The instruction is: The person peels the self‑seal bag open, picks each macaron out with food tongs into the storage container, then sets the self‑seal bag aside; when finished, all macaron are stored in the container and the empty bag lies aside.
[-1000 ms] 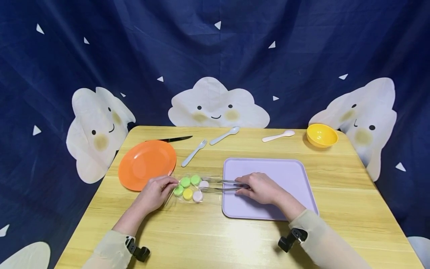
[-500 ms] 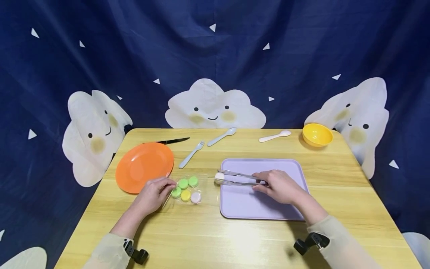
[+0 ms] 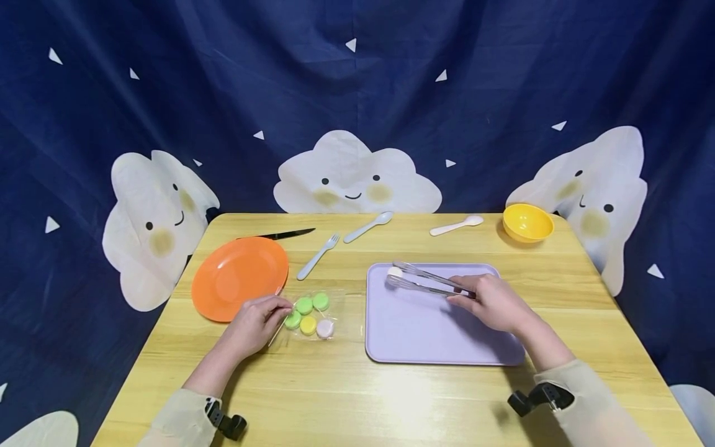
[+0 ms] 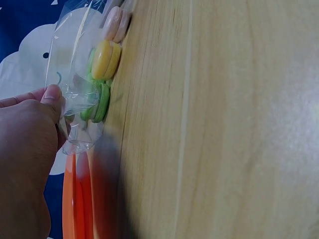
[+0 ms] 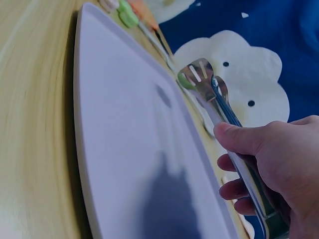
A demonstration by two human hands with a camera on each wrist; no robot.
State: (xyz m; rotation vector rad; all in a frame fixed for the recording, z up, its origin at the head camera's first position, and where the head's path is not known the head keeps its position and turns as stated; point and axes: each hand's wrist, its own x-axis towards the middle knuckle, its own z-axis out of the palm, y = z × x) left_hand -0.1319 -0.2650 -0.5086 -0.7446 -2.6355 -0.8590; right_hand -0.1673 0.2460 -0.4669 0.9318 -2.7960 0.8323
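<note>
Right hand (image 3: 494, 304) is out over the lilac tray (image 3: 436, 335), forearm angled in from the lower right, fingers (image 5: 244, 139) wrapped round the handles of the metal tongs (image 3: 427, 282). The tongs point toward the tray's far left corner, and at their tips sits 1 pale macaron (image 3: 394, 272), pinched between the 2 slotted ends and over that corner; whether it touches the tray I cannot tell. In the right wrist view the tong ends (image 5: 202, 77) are pressed close together above the tray's surface (image 5: 129, 149).

Left hand (image 3: 257, 323) rests on the tabletop (image 3: 357, 397) just beside the orange plate (image 3: 240, 276), forearm coming in from the lower left. Its fingers (image 4: 52, 94) pinch the edge of a clear plastic bag (image 3: 313, 313), holding that end of it a little off the wood, as the left wrist view shows.

Inside the bag: 3 green macarons (image 3: 304, 305), 1 yellow macaron (image 3: 308, 324) and 1 pinkish macaron (image 3: 324, 328), 5 in all, lying flat in a small cluster. The bag sits between the plate and the tray, near both. The plate carries nothing, and the tray's flat middle is bare.

Along the far edge lie a black knife (image 3: 282, 234), a pale blue fork (image 3: 318, 256), a pale blue spoon (image 3: 368, 226), a white spoon (image 3: 457, 226) and a yellow bowl (image 3: 527, 222).
</note>
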